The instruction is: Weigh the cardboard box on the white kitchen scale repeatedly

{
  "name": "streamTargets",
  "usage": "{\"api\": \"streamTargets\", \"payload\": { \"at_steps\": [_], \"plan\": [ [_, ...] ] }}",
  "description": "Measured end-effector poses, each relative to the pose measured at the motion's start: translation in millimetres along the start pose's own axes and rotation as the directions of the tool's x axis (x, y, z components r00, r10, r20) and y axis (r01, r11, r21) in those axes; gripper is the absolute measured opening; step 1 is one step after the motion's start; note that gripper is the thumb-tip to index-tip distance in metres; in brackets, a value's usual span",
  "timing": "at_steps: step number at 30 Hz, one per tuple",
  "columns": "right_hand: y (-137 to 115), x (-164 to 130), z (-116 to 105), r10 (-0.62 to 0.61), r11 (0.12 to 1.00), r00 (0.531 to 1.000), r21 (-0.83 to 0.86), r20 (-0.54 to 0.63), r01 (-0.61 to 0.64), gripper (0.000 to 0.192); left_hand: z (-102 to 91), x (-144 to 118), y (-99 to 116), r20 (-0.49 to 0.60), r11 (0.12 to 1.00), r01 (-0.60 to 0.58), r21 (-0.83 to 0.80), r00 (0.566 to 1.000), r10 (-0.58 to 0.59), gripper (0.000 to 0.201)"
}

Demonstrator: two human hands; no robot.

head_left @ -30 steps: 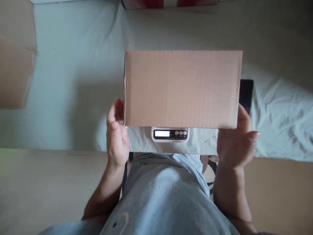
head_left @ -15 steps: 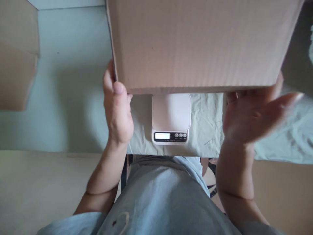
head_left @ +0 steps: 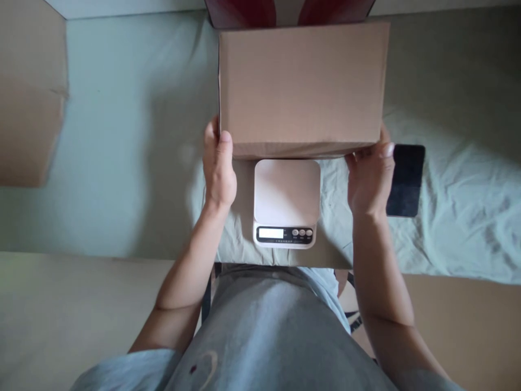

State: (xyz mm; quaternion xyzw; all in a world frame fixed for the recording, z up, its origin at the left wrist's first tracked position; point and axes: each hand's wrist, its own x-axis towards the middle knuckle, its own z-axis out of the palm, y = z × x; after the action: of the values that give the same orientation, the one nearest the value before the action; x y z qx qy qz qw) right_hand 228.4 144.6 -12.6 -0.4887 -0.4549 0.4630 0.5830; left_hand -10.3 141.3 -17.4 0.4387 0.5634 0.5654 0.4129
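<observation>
Both my hands hold a closed brown cardboard box (head_left: 303, 87) by its near corners, behind the scale. My left hand (head_left: 220, 171) grips the near left corner, thumb up on the edge and fingers around the side. At the near right corner, my right hand (head_left: 371, 176) is closed on the box, its fingertips hidden underneath. A white digital kitchen scale (head_left: 287, 193) lies between my forearms, just in front of the box, with its display lit and nothing on its plate. Whether the box touches the table cannot be told.
A black smartphone (head_left: 407, 180) lies right of my right hand. Another cardboard box (head_left: 30, 98) stands at the far left. Behind the held box is a dark red box (head_left: 244, 12) against the wall. A pale green cloth (head_left: 109, 141) covers the table.
The box has moved away from me and lower, and looks smaller. My right hand, spread before, now grips its corner. The smartphone and red box have come into view.
</observation>
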Motion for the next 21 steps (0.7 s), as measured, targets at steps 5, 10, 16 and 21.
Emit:
{"api": "streamTargets", "payload": {
  "at_steps": [5, 10, 16, 21],
  "plan": [
    [6.0, -3.3, -1.6, 0.045, 0.998, 0.999, -0.037, 0.023, -0.044, 0.059, -4.4, 3.3, -15.2, -0.020, 0.998, -0.038, 0.043, 0.999, 0.039, 0.056],
    [8.8, -6.5, -10.9, 0.149, 0.988, 0.989, -0.044, -0.028, -0.150, 0.065, -10.0, 0.7, -15.9, -0.033, 1.000, -0.011, 0.024, 0.999, 0.011, 0.063],
    [6.9, -7.4, -14.5, 0.159, 0.987, 0.987, -0.018, -0.032, -0.159, 0.062, -17.0, -3.4, -13.8, -0.039, 0.998, 0.054, -0.015, 0.998, -0.054, 0.062],
    [5.1, -6.5, -12.0, 0.134, 0.990, 0.991, -0.048, -0.003, -0.134, 0.059, -19.1, -4.5, -15.0, -0.032, 0.999, 0.050, -0.006, 0.998, -0.050, 0.056]
  ]
}}
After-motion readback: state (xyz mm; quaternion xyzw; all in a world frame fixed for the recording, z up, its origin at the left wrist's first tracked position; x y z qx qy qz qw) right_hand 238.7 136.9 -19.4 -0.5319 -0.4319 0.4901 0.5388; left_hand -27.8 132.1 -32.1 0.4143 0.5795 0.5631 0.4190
